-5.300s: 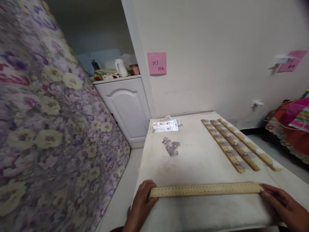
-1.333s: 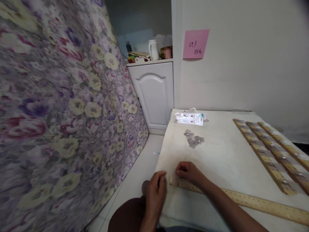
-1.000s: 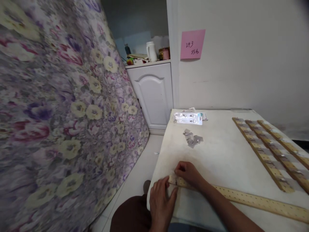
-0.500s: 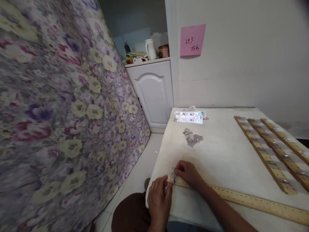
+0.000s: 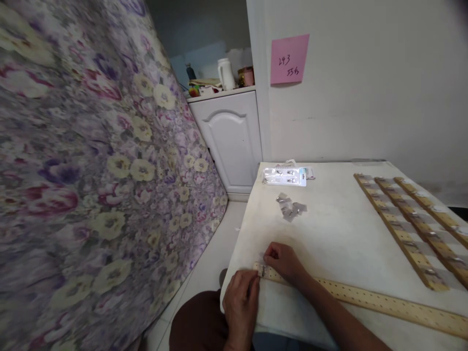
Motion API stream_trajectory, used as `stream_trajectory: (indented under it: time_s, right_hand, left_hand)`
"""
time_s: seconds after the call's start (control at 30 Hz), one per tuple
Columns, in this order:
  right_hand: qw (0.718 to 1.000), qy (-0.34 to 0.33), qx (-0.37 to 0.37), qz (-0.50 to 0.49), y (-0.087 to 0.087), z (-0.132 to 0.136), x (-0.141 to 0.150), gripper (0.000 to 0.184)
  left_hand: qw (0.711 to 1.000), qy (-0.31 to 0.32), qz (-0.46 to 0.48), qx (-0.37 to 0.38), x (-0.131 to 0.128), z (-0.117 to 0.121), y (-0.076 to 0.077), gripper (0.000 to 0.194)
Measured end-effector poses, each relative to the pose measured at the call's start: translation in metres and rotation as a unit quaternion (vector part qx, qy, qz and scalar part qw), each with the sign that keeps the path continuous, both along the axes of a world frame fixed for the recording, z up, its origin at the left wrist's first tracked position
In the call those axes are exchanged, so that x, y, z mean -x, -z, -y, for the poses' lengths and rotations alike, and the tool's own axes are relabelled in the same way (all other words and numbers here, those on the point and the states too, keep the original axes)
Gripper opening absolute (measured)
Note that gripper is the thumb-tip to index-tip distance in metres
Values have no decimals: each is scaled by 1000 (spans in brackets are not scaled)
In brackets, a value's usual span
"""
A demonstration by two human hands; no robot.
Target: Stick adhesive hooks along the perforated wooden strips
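A long pale wooden strip with rows of holes [image 5: 380, 299] lies along the table's near side. At its left end sits a small clear plastic piece [image 5: 262, 267] with something shiny and metal on it. My right hand [image 5: 284, 263] is closed in a pinch at that plastic piece. Just left of it, my left hand [image 5: 241, 298] has bent fingers closed around the strip's end; the exact fingertip contact is blurred. Farther back lies a loose pile of small greyish clear plastic pieces [image 5: 290, 208] with metal bits.
Several wooden strips [image 5: 402, 234] bearing similar plastic pieces lie at the table's right. A clear blister pack [image 5: 285, 176] rests near the back edge. A flowered curtain [image 5: 109, 170] hangs on the left. A white cabinet [image 5: 228, 136] stands behind, with a white jug [image 5: 226, 74] on top.
My left hand has drawn back slightly downward from the strip's end, with its thumb closer to the fingers. My right hand has stayed at the plastic piece.
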State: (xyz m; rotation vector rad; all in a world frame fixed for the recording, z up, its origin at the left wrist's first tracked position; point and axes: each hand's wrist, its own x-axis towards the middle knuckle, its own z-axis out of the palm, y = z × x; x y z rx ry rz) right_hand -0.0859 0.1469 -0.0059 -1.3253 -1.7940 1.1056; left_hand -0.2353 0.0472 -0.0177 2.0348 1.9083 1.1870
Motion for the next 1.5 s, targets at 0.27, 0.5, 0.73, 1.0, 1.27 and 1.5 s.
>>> stream_trajectory:
  time_s: [0.27, 0.5, 0.73, 1.0, 1.27, 1.5]
  right_hand:
    - [1000, -1, -7, 17, 3, 0, 0, 6]
    - [1000, -9, -1, 12, 0, 1, -2, 3]
    - [1000, -15, 27, -6, 3, 2, -3, 13]
    - [999, -19, 33, -26, 4, 1, -4, 16]
    - [999, -19, 34, -15, 4, 1, -3, 17]
    - [999, -28, 42, -19, 10, -1, -3, 21]
  left_hand:
    - [1000, -2, -7, 3, 0, -2, 3, 14]
    - [999, -11, -38, -1, -3, -3, -2, 15]
    - [999, -6, -31, 9, -4, -2, -2, 13]
    - [999, -5, -32, 7, -3, -2, 1, 13]
    - [1000, -6, -27, 13, -5, -3, -1, 12]
    - [999, -6, -50, -3, -5, -3, -2, 14]
